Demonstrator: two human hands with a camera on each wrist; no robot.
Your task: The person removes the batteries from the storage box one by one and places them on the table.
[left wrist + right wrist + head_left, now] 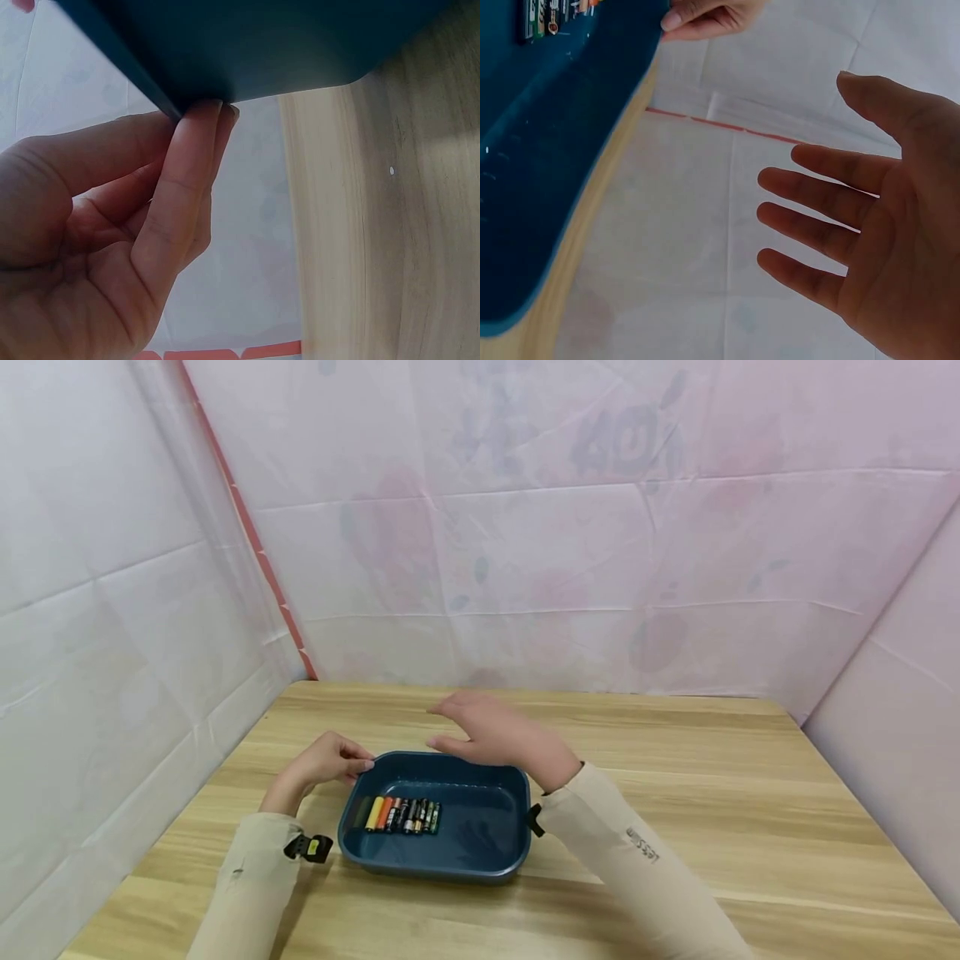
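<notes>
Nearest the person, a dark blue tray point(450, 860) sits on the wooden desk point(712, 827), well in from its front edge. A row of batteries point(402, 815) lies side by side on the tray floor, toward its left end; the rest of the floor is bare. At the tray's far left corner the left hand point(322, 764) holds the rim, and the left wrist view shows its fingers point(187, 172) curled against the tray's edge, grasping it. Just beyond the far rim the right hand point(491, 735) hovers above the tray, touching nothing; the right wrist view shows its fingers point(817, 217) spread and released, palm bare. By the look of it, the step in hand is steadying the tray with one hand while the other is free between handlings of the batteries. A next move would call for the free hand to come down over the row and pinch a single battery without rolling its neighbours, the left keeping the tray from sliding. Behind everything hangs a pale pink sheet point(600, 527).
</notes>
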